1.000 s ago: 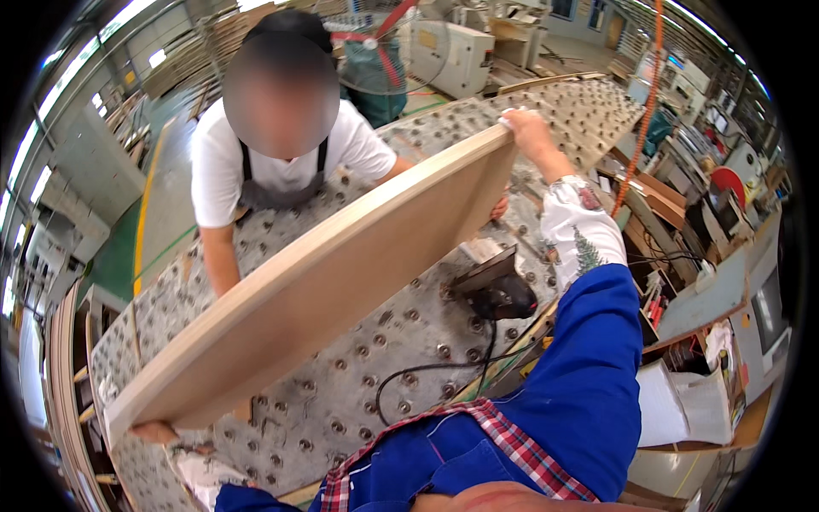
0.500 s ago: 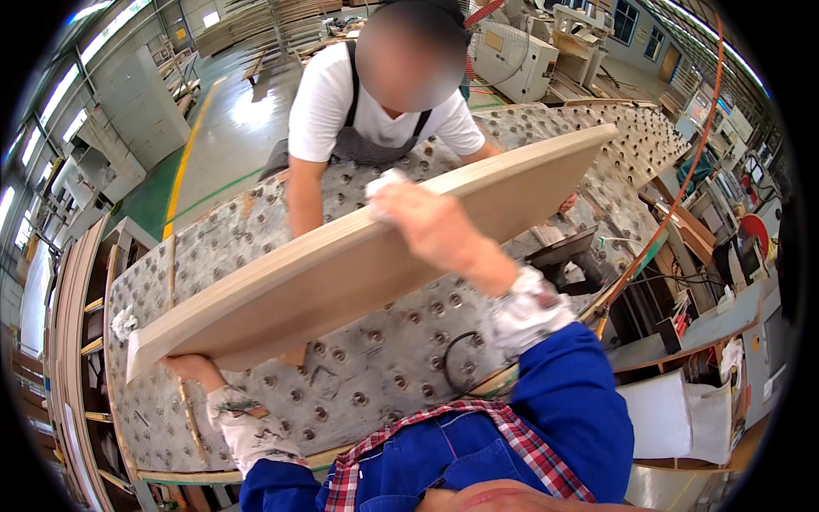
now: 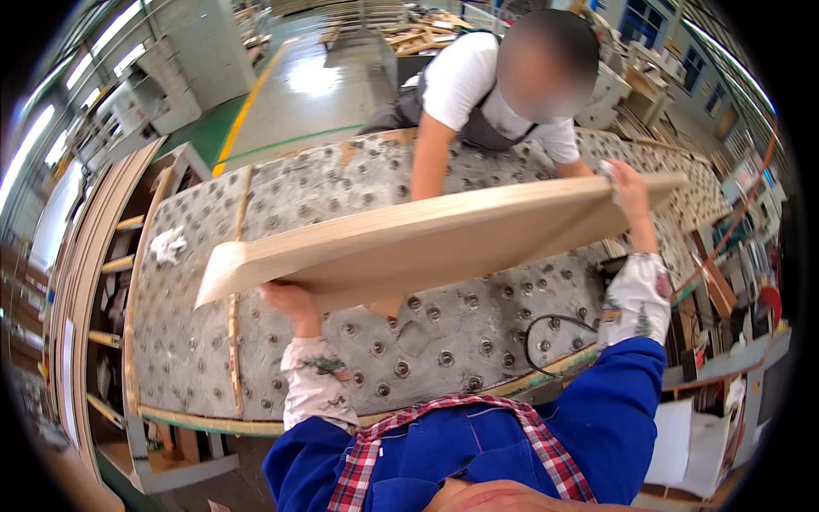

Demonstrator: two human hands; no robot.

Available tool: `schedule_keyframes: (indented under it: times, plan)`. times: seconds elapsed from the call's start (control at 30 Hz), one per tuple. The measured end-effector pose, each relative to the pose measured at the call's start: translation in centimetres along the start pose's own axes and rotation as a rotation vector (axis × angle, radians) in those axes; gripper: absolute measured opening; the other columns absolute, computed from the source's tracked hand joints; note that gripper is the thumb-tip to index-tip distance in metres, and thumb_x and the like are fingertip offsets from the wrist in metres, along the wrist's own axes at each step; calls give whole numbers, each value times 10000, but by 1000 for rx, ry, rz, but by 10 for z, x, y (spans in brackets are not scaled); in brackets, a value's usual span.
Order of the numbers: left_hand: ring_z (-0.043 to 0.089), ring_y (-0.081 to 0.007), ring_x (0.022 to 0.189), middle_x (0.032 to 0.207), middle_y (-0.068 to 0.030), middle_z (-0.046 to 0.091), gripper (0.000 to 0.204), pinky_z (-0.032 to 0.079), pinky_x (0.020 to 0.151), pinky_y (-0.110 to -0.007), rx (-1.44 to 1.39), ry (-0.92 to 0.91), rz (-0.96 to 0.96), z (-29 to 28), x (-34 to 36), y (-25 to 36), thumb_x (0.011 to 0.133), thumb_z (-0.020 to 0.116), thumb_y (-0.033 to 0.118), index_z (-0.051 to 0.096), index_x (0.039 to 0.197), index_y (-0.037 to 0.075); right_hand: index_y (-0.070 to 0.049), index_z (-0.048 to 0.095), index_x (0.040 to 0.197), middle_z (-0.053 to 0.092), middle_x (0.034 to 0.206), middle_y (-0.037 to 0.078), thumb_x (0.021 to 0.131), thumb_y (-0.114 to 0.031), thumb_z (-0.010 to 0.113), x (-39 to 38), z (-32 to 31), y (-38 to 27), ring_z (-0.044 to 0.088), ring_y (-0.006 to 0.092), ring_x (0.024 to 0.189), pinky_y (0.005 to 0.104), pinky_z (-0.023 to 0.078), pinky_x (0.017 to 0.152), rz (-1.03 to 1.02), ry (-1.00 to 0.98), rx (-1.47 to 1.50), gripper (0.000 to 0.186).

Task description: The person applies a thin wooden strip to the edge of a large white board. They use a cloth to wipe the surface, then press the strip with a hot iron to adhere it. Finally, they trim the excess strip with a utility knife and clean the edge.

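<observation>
A long pale wooden panel [image 3: 444, 239] with a thick banded top edge is held tilted over a metal table [image 3: 183, 333] studded with ball casters. My left hand [image 3: 290, 303] grips the panel from below near its left end, fingers tucked under it. My right hand [image 3: 631, 192] is closed at the top edge toward the right, a small white cloth [image 3: 608, 171] in it. The co-worker [image 3: 461, 98] in a white top and dark overalls leans over the far side, hands hidden behind the panel. A dark cable [image 3: 537, 328] lies under the panel's right part; a crumpled white cloth [image 3: 168, 245] rests at left.
A rack of boards [image 3: 94, 247] stands left of the table. An orange hose [image 3: 746, 213] hangs at right, above cluttered shelving [image 3: 746, 341]. A yellow floor line [image 3: 243, 119], a pile of wood pieces [image 3: 422, 30] and machinery are behind the table.
My right hand has slid along the top edge, first leftward, then back toward the right end. The panel now lies more level across the view, and the co-worker appears farther right.
</observation>
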State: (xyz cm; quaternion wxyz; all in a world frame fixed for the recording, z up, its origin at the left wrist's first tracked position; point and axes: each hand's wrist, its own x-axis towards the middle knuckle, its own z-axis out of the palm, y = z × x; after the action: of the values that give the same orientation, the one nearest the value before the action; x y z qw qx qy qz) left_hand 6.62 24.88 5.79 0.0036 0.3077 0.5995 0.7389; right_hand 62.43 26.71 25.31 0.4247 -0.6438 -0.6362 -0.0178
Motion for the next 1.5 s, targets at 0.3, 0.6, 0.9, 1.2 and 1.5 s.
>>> schedule_keyframes:
  times: [0.3, 0.6, 0.9, 1.2, 1.5]
  plan:
    - [539, -223, 758, 839, -120, 621, 475, 430, 710, -315, -193, 49, -42, -1, -10, 25, 993, 290, 323, 572, 988, -59, -59, 617, 1056, 629, 1059, 111, 894, -71, 490, -83, 117, -157, 593, 278, 992, 358, 463, 848, -472, 81, 36, 207]
    - [547, -173, 859, 990, -110, 595, 462, 429, 781, -283, -226, -148, 9, -4, -20, 0, 997, 278, 339, 534, 1096, -33, -42, 605, 1024, 615, 1034, 111, 781, -11, 534, -159, 221, -363, 577, 283, 993, 361, 462, 875, -686, 105, 249, 255]
    - [411, -198, 1199, 1335, -59, 403, 449, 346, 995, -321, -254, -521, -203, -103, 44, -26, 981, 323, 333, 309, 1361, 95, -45, 598, 1037, 592, 1097, 129, 729, -15, 552, -213, 305, -496, 555, 285, 1054, 398, 438, 922, -956, -64, 584, 312]
    - [590, -216, 979, 1178, -78, 527, 348, 525, 734, -368, -830, -478, -976, -234, 147, -17, 914, 466, 182, 394, 1246, 107, 12, 467, 1233, 531, 1215, 177, 751, -109, 635, -292, 339, -502, 445, 359, 1196, 504, 221, 1054, -680, -564, 548, 524]
    - [594, -318, 921, 1156, -227, 471, 467, 558, 716, -414, -570, -544, -723, -159, 405, -159, 913, 409, 317, 341, 1228, -21, -36, 575, 1116, 628, 969, 171, 768, -47, 629, -338, 316, -388, 604, 316, 886, 364, 484, 759, -451, -832, 441, 352]
